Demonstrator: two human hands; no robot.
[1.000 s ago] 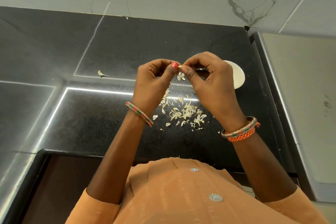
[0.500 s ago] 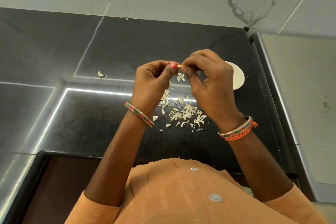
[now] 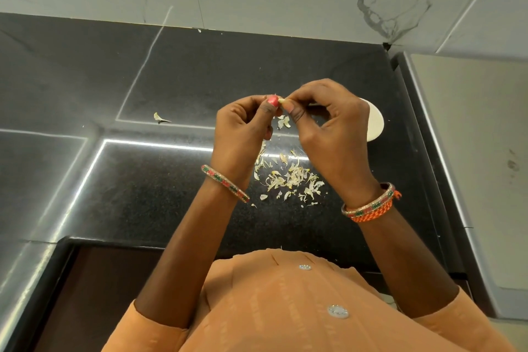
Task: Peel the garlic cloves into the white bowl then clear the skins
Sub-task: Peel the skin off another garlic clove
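At the far left of the dark stone table (image 3: 85, 186), a single stray skin (image 3: 160, 118) is lying apart from everything else, near a pale seam line. Moving right, the left hand (image 3: 243, 134) is hovering above the table with its fingers curled inward; its thumb, bearing a red-painted nail, is pressing against the garlic clove (image 3: 281, 100). A patterned bangle (image 3: 225, 183) is sitting on the left wrist. The garlic clove is being held in the air between the two hands, above the table and just left of the white bowl; only a small pale tip of it is showing. Below the hands, a loose pile of skins (image 3: 291, 180) is lying scattered on the table, with a few more pieces directly under the fingertips. The right hand (image 3: 331, 134) is pinching the same clove from the other side with thumb and forefinger, the remaining fingers curled. Two bangles (image 3: 371, 204), one patterned and one orange, are circling the right wrist. The white bowl (image 3: 374, 123) is standing on the table behind the right hand, mostly hidden by it; its contents cannot be told.
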